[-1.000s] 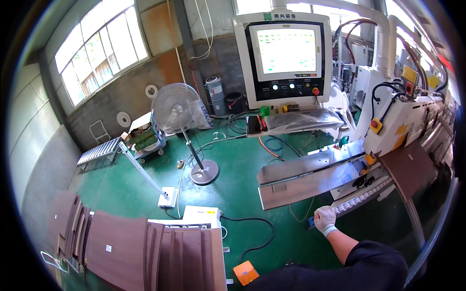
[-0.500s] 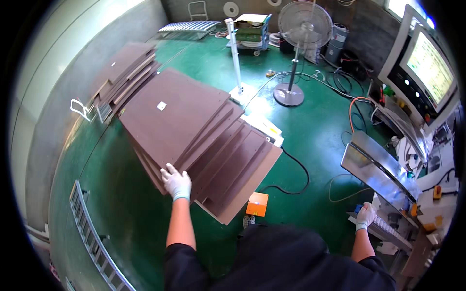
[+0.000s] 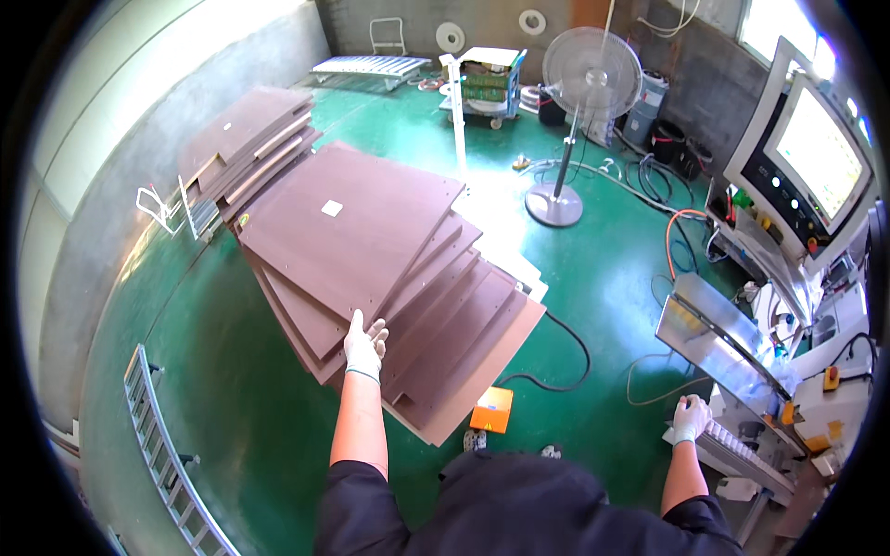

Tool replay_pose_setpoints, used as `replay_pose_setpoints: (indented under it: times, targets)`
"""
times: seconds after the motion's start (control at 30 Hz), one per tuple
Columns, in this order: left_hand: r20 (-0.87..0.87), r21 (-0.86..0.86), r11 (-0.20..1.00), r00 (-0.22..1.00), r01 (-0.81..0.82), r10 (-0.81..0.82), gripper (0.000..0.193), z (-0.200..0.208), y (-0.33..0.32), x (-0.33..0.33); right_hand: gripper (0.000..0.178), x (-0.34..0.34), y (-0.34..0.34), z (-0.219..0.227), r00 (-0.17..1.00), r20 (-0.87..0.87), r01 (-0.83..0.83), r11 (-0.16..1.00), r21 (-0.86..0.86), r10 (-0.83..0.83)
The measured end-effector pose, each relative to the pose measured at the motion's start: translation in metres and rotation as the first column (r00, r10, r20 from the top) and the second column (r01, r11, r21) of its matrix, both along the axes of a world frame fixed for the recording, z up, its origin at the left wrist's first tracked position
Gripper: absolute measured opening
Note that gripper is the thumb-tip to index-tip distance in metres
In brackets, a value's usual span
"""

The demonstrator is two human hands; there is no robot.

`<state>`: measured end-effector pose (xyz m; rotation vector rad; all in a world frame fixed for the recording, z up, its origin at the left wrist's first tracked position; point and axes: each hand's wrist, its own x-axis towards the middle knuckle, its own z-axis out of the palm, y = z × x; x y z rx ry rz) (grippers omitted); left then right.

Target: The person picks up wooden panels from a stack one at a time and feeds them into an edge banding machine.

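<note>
My left hand [image 3: 364, 350], in a white glove, lies at the near corner of the uppermost brown board [image 3: 348, 236]. Its fingers are apart and slightly bent, with the palm turned partly sideways; it grips nothing that I can see. That flat board bears a small white square label [image 3: 332, 208] and sits askew on a stack of similar brown boards [image 3: 464, 338], fanned out toward the right. Far to the right, my gloved right hand [image 3: 691, 419] rests with curled fingers at the end of a ridged light-grey rail [image 3: 742, 447] on a machine. Whatever its fingers hold is hidden.
A second board stack [image 3: 246, 139] stands at the far left. An orange box [image 3: 491, 410] sits by my feet. Beyond are a pedestal fan [image 3: 591, 79] and cables on the green floor. A screen panel [image 3: 820, 139] rises at right; a metal roller frame [image 3: 171, 445] lies left.
The top board has shifted to the right over the stack, exposing more of the board beneath. My left hand has moved right and its fingers have spread. The view has tilted slightly.
</note>
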<state>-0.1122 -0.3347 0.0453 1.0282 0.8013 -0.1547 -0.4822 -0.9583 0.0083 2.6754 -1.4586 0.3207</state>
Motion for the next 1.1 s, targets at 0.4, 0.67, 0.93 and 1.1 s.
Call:
replay_pose_setpoints:
  times: [0.4, 0.67, 0.93, 1.1]
  targets:
    - [0.177, -0.042, 0.997, 0.983, 0.058, -0.050, 0.035, -0.007, -0.055, -0.088, 0.020, 0.133, 0.074, -0.116, 0.786, 0.591, -0.576, 0.564, 0.592, 0.182]
    - [-0.023, 0.135, 0.806, 0.815, 0.577, -0.579, 0.038, 0.001, 0.052, -0.291, 0.032, 0.298, 0.251, 0.022, 0.408, 0.814, -0.835, 0.530, 0.149, 0.414]
    - [0.133, 0.400, 0.914, 0.991, -0.063, 0.010, 0.047, -0.020, 0.140, -0.245, 0.061, 0.274, 0.306, 0.066, 0.745, 0.417, -0.510, 0.042, 0.859, 0.520]
    - [0.083, 0.268, 0.929, 0.954, 0.255, -0.286, 0.050, 0.013, 0.138, -0.209, 0.062, 0.227, 0.276, 0.021, 0.832, 0.492, -0.491, -0.072, 0.868, 0.257]
